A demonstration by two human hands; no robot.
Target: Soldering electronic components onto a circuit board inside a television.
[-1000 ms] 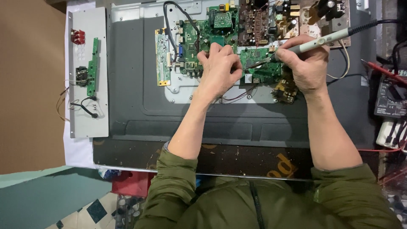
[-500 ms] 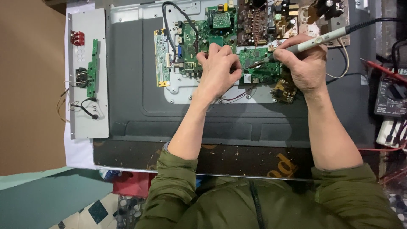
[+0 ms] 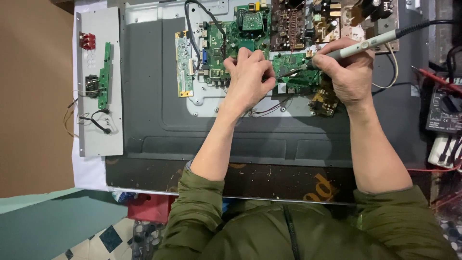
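Note:
A dark flat-screen panel back (image 3: 159, 72) lies face down with green circuit boards (image 3: 293, 77) mounted near its top. My right hand (image 3: 349, 72) grips a grey soldering iron (image 3: 358, 46) like a pen, its tip touching the small green board. My left hand (image 3: 250, 77) rests curled on the boards just left of the tip, fingers pinched together; what they hold is too small to tell. A brown power board (image 3: 332, 19) sits above my right hand.
A grey metal strip (image 3: 98, 82) with a narrow green board, red connector and loose wires lies at the left. A multimeter (image 3: 445, 110) with red and black leads sits at the right edge. A brown wooden surface (image 3: 33, 96) borders the left.
Both hands stay over the small green board with only slight shifts; the iron tip remains on the same spot.

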